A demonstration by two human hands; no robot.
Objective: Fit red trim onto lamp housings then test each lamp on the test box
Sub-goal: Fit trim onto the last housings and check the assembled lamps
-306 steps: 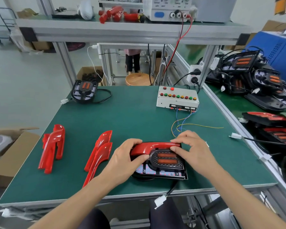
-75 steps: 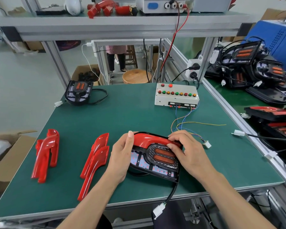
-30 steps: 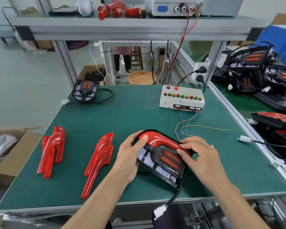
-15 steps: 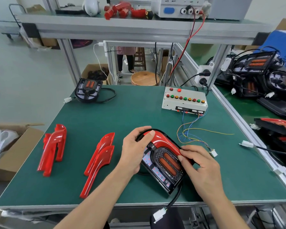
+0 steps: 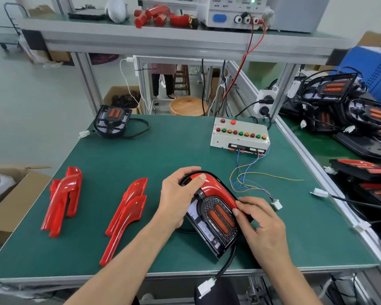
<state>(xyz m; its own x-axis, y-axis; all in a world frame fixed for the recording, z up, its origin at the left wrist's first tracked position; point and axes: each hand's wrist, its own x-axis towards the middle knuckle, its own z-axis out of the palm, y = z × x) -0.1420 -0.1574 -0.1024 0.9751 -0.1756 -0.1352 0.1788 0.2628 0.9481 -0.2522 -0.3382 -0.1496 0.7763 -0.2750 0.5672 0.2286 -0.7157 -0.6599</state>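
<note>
I have the lamp (image 5: 213, 219) flat on the mat (image 5: 174, 150) near the front edge, just ahead of me, with both hands on it. My left hand (image 5: 178, 199) wraps the upper left corner, thumb pressed on the top of the red trim (image 5: 216, 187); my right hand (image 5: 262, 225) pinches the trim's lower end against the housing's right edge. The trim arcs over the top and down the right flank, and it looks nearly seated. What matters next is how the lamp lies: its long axis runs diagonally, rounded top pointing away and left, cable end toward me and right. Its cable (image 5: 227, 258) trails off the front edge, the white plug (image 5: 206, 287) hanging below the table. The test box (image 5: 240, 135) sits well beyond, on the right, and its lead connector (image 5: 277, 204) lies just beside my right knuckles. So I judge the right hand is the nearer one for mating plug to lead, once I fetch the plug up from below.
</note>
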